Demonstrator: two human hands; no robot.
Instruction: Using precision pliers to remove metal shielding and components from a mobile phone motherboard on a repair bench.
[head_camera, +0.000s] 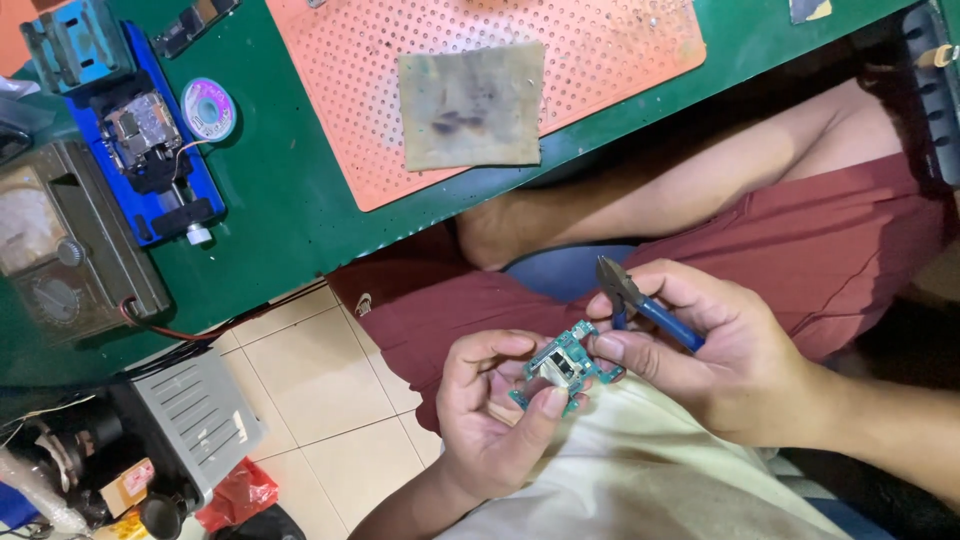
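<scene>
1. We see the left hand curled around a small green circuit board, thumb on its near edge and fingers cupped behind it, so the board is tilted up towards the camera where its face can be read.
2. The right hand does two jobs at once: its thumb and forefinger touch the board's right edge, steadying it, while the other fingers close around the blue handles of a pair of small cutters. The cutter tips point up and away from the board, apart from it (parked rather than working, we judge).
3. The board sits over the person's lap, above a pale cloth and the dark red shorts, well clear of the bench; holding it there brings it close to the eyes.
4. On the green bench lies an orange perforated mat with a stained square of cloth on it, the sort of surface that keeps small parts from rolling.
5. To the left, a blue holder clamps another board, with a small spool just beside it and an old meter near the bench edge.
</scene>
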